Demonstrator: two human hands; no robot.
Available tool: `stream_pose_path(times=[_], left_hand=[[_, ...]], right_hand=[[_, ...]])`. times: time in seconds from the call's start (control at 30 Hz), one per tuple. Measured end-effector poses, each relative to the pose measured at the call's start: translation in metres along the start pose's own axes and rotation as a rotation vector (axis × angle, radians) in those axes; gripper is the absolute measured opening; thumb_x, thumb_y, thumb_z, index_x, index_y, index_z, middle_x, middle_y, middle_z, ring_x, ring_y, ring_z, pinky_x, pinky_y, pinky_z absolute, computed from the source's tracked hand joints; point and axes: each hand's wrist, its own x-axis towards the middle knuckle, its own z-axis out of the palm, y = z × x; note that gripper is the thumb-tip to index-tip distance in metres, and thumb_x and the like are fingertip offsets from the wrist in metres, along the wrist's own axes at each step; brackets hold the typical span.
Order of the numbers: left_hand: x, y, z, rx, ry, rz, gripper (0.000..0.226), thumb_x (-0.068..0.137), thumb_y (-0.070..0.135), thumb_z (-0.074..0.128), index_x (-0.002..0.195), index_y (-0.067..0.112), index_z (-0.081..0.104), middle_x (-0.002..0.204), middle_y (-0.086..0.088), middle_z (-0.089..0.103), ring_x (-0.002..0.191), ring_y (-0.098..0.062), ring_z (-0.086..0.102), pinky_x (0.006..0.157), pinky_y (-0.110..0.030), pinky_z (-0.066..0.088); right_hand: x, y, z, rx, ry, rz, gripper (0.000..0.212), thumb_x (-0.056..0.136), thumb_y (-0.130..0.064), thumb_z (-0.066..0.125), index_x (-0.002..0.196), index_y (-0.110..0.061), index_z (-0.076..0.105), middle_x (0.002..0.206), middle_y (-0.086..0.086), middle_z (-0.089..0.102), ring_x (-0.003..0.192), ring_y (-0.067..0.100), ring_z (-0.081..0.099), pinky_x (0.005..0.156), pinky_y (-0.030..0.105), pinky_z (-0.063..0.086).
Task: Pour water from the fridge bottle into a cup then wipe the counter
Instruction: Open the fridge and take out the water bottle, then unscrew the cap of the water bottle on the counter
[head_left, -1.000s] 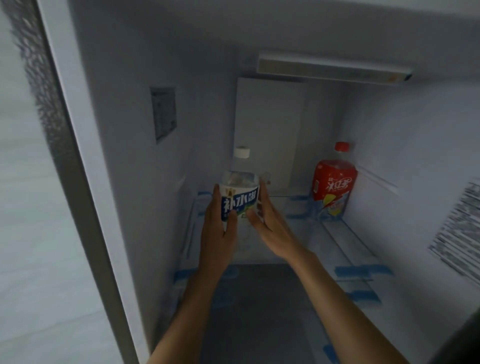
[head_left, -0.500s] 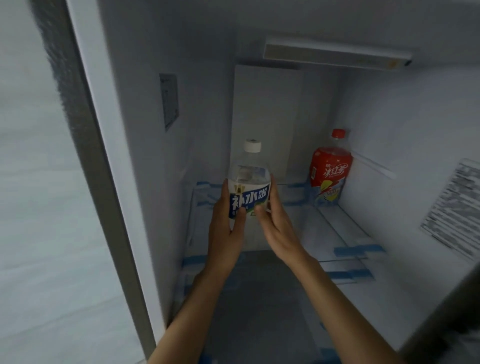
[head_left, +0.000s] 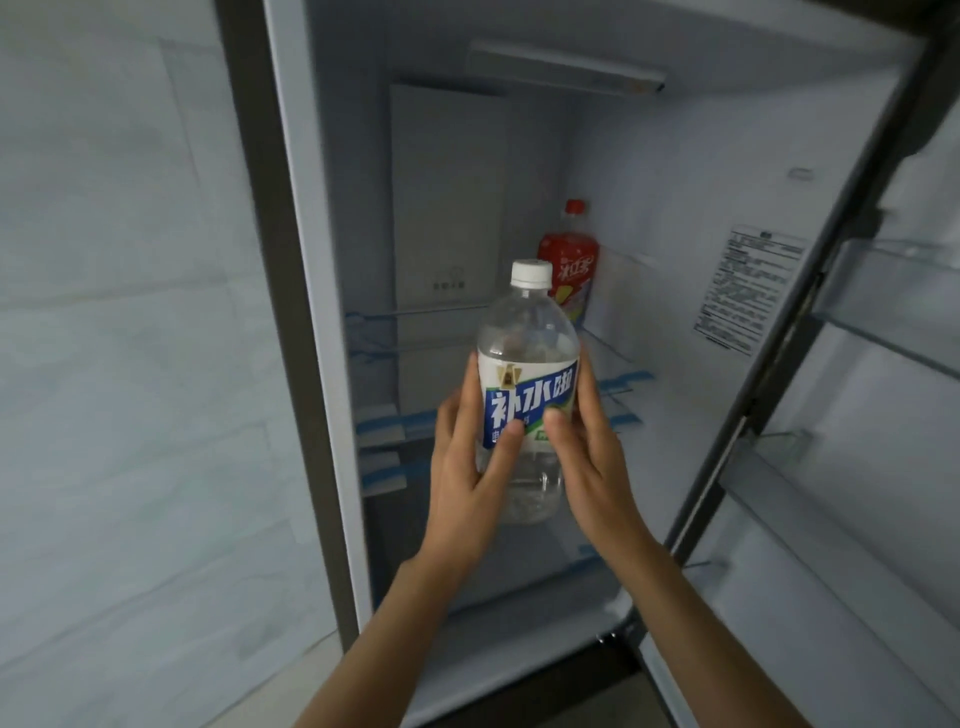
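Before the open fridge (head_left: 332, 364), whose door (head_left: 857, 467) swings out to the right with bare door shelves, the person stands with both arms stretched forward. Inside, the glass shelves (head_left: 374, 415) edged with blue tape carry only a red-labelled soda bottle (head_left: 569, 265) standing at the back right, well apart from the hands. Held upright between both hands, level with the front of the shelves, is the clear bottle (head_left: 527, 395) with a blue and white label; its white cap (head_left: 531, 272) is on. The left hand (head_left: 470, 467) wraps the bottle's left side with the thumb across the label, and the right hand (head_left: 589, 462) presses the right side, fingers extended and thumb on the label. Judging by this, the fetching step looks about finished, while everything else is left: closing the fridge, uncapping, pouring and wiping. No cup, counter or cloth is in view.
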Motion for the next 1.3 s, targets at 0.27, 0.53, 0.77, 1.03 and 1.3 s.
stream_pose_path(times=[0.27,0.53,0.77,1.03,1.3], left_hand=[[-0.102,0.03,-0.004,-0.02,0.032,-0.087,0.067,0.091,0.047,0.057,0.149,0.039,0.025,0.135,0.006,0.05,0.121,-0.005,0.053,0.093,-0.017,0.048],[-0.205,0.055,-0.012,-0.024,0.149,-0.24,0.071,0.086,0.051,0.055,0.148,0.044,0.023,0.139,0.001,0.05,0.122,-0.016,0.056,0.101,-0.044,0.048],[-0.325,0.089,-0.039,0.028,0.385,-0.365,0.065,0.088,0.047,0.059,0.143,0.056,0.024,0.138,-0.003,0.053,0.119,-0.017,0.058,0.097,-0.038,0.051],[-0.438,0.13,-0.116,0.141,0.723,-0.415,0.063,0.097,0.026,0.055,0.148,0.043,0.021,0.137,-0.012,0.053,0.118,-0.015,0.059,0.089,-0.018,0.049],[-0.546,0.18,-0.205,0.29,1.121,-0.424,0.064,0.085,0.049,0.058,0.137,0.061,0.025,0.137,-0.007,0.054,0.117,-0.013,0.06,0.089,-0.015,0.046]], right_hand=[[-0.095,-0.031,-0.002,0.129,-0.035,0.115,0.05,0.099,-0.029,0.045,0.142,-0.041,0.023,0.14,-0.014,0.046,0.124,0.005,0.052,0.09,0.023,0.052],[-0.181,-0.058,0.0,0.15,-0.204,0.19,0.059,0.096,-0.031,0.045,0.149,-0.034,0.018,0.134,-0.026,0.047,0.123,0.0,0.051,0.098,0.035,0.05],[-0.267,-0.086,0.03,0.178,-0.453,0.271,0.059,0.098,-0.036,0.047,0.149,-0.038,0.019,0.14,-0.007,0.052,0.123,0.01,0.054,0.101,0.047,0.047],[-0.339,-0.131,0.127,0.24,-0.839,0.234,0.062,0.098,-0.038,0.045,0.15,-0.04,0.012,0.132,-0.019,0.052,0.116,-0.004,0.055,0.1,0.026,0.045],[-0.414,-0.201,0.248,0.342,-1.184,0.09,0.061,0.098,-0.038,0.044,0.15,-0.039,0.011,0.128,-0.019,0.054,0.111,-0.005,0.057,0.096,0.021,0.048]])
